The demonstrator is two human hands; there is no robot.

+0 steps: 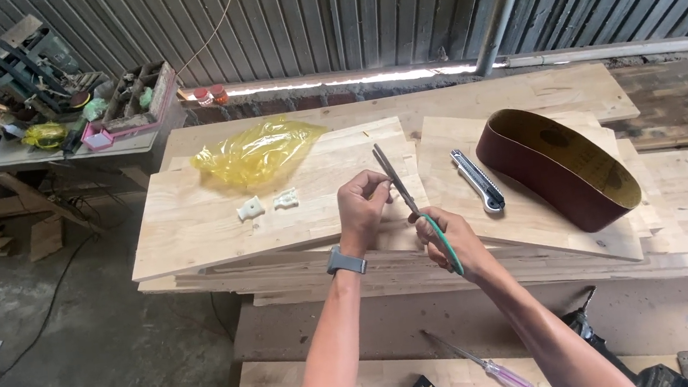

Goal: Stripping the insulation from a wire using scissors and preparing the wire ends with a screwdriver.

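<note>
Workshop with walls of grey corrugated metal sheet [329, 20]; a metal pipe [497, 14] runs down at an angle to a horizontal rail. Daylight shows in a thin gap along the wall base. Floor is bare concrete [101, 356], stained, with a cable trailing across it.

Work surface: a stack of pale wooden boards [197, 223], laid loosely, edges not aligned. On the boards: a crumpled yellow plastic bag [257, 153] at the far left, two small white plastic pieces [267, 203] just in front of it, a utility knife [477, 179] to the right of centre, and a dark red sanding belt loop [561, 164] standing on its edge at the right.

Both hands are held above the near edge of the stack. Right hand [454, 240] is closed round the green handle of a pair of pliers [413, 208], whose metal end points up and away. Left hand [366, 204], a grey watch [345, 261] on its wrist, has its fingers pinched up against the metal part of the pliers; whether something small sits between them cannot be told.

A lower board near the person carries a screwdriver [488, 366] with a clear handle. At far left, a cluttered side table [50, 149] holds tools and a pink tray.
</note>
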